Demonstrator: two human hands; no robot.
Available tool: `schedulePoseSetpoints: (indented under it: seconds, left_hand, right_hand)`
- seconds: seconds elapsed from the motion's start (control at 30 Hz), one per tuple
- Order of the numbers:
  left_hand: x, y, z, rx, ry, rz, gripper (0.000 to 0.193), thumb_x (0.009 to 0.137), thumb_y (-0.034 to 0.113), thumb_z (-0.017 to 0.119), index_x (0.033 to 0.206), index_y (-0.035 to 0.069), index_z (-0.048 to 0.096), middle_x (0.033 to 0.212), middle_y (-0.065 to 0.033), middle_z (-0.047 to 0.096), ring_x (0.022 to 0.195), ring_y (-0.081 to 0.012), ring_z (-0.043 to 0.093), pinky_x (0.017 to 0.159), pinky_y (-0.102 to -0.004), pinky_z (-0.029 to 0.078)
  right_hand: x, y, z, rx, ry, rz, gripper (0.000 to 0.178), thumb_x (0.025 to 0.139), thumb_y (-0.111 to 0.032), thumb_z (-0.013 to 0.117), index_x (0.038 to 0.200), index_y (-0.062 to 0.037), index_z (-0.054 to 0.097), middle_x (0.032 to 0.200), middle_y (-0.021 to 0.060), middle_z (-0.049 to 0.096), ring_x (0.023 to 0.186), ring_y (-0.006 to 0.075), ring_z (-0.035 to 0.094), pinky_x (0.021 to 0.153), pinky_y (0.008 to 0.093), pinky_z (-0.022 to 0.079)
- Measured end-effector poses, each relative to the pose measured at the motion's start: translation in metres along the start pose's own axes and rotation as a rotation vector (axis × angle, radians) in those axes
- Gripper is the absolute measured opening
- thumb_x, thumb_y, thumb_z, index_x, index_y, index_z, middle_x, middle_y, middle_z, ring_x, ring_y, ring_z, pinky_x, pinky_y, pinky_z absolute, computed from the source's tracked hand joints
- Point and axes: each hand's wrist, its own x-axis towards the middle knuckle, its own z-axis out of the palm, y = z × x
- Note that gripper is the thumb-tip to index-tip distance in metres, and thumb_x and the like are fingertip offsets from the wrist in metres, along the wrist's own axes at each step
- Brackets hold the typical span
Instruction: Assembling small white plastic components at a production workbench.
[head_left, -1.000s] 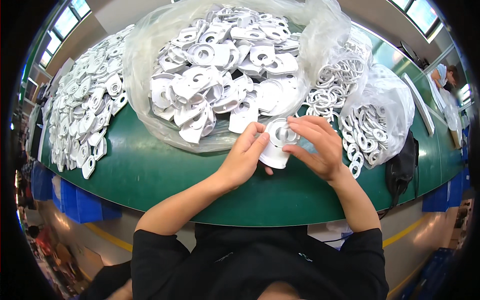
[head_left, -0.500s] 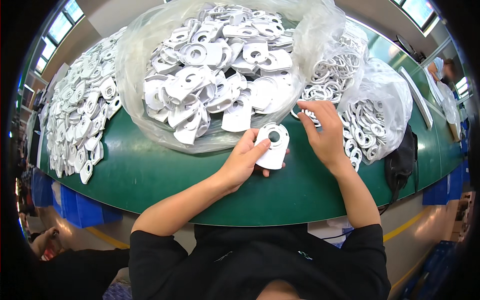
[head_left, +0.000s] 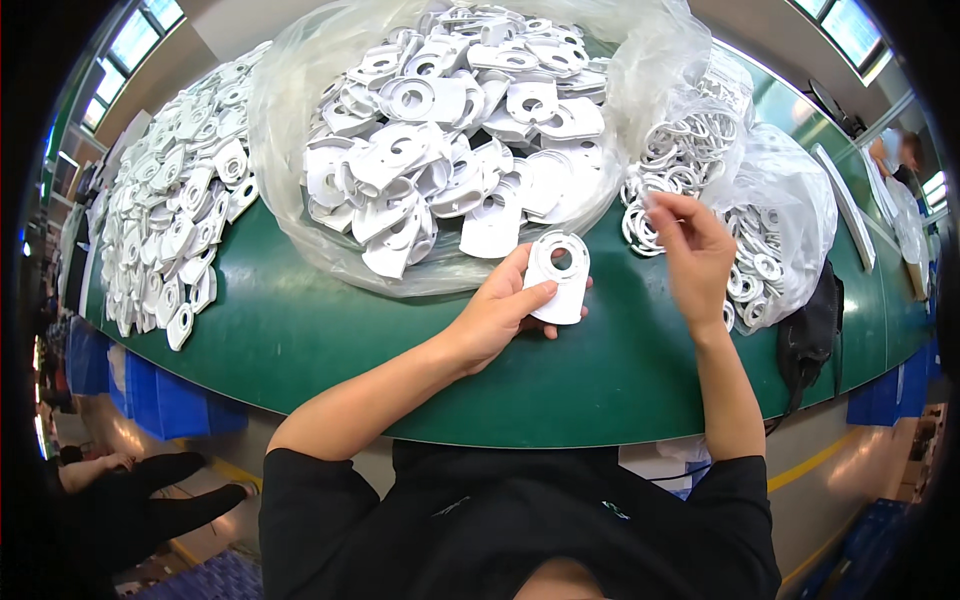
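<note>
A smooth green table [head_left: 640, 385], slightly glossy, fills a bright room with windows [head_left: 135, 42] and a grey floor [head_left: 390, 470] marked by yellow lines. Blue bins [head_left: 165, 398] stand below its left edge. Flat white plates, rounded at one end with a round hole, form a pile [head_left: 175, 225] along the left edge; more fill a crinkled clear bag [head_left: 283, 240] toward the far edge. Thin white rings [head_left: 685, 145] heap toward the right edge. Above the table's near middle, the left hand [head_left: 498, 308] grips one white plate [head_left: 558, 303]. The right hand [head_left: 697, 258] bends its fingers beside the rings; whether it holds one, I cannot tell.
</note>
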Motion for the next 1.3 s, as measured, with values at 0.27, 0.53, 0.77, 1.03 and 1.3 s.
schedulePoseSetpoints:
  seconds: [0.27, 0.53, 0.77, 1.03, 1.3]
  left_hand:
    - [-0.003, 0.006, 0.000, -0.010, 0.020, 0.017, 0.050, 0.087, 0.000, 0.044, 0.135, 0.006, 0.031, 0.118, -0.0142, 0.057, 0.101, -0.0255, 0.064, 0.065, -0.0251, 0.050]
    - [-0.001, 0.003, -0.002, -0.015, 0.013, 0.012, 0.046, 0.089, 0.002, 0.045, 0.134, 0.005, 0.034, 0.115, -0.0122, 0.057, 0.099, -0.0237, 0.064, 0.063, -0.0250, 0.050]
    - [-0.001, 0.002, -0.003, 0.096, 0.022, 0.035, 0.034, 0.097, 0.017, 0.045, 0.129, 0.005, 0.039, 0.105, -0.0091, 0.062, 0.089, -0.0169, 0.066, 0.055, -0.0208, 0.046]
    - [-0.005, 0.003, 0.000, 0.247, -0.003, 0.048, 0.035, 0.094, 0.014, 0.050, 0.126, 0.006, 0.040, 0.102, -0.0065, 0.063, 0.078, -0.0124, 0.068, 0.047, -0.0174, 0.043]
    - [-0.009, -0.003, 0.002, 0.832, 0.012, 0.250, 0.029, 0.096, 0.025, 0.050, 0.113, 0.002, 0.048, 0.087, -0.0106, 0.060, 0.072, -0.0206, 0.058, 0.065, -0.0325, 0.045]
  right_hand:
    - [-0.009, 0.000, 0.014, -0.327, -0.477, -0.630, 0.028, 0.070, 0.004, 0.068, 0.097, -0.0032, 0.067, 0.097, 0.0103, 0.066, 0.081, 0.0271, 0.063, 0.069, 0.0320, 0.052]
    - [-0.010, -0.001, 0.014, -0.407, -0.567, -0.708, 0.029, 0.070, 0.006, 0.064, 0.098, -0.0035, 0.065, 0.099, 0.0085, 0.064, 0.083, 0.0256, 0.061, 0.067, 0.0326, 0.052]
    - [-0.005, -0.006, 0.013, -0.412, -0.647, -0.706, 0.031, 0.067, 0.006, 0.066, 0.097, -0.0037, 0.063, 0.096, 0.0079, 0.062, 0.079, 0.0253, 0.060, 0.065, 0.0334, 0.051]
    - [-0.020, -0.014, 0.021, -0.167, -0.415, -0.271, 0.021, 0.078, 0.002, 0.067, 0.099, -0.0031, 0.068, 0.095, 0.0083, 0.062, 0.074, 0.0161, 0.058, 0.064, 0.0268, 0.047]
    - [-0.013, -0.004, 0.017, -0.037, -0.574, 0.019, 0.010, 0.084, -0.004, 0.063, 0.091, -0.0001, 0.068, 0.080, 0.0056, 0.061, 0.070, 0.0134, 0.054, 0.063, 0.0245, 0.042]
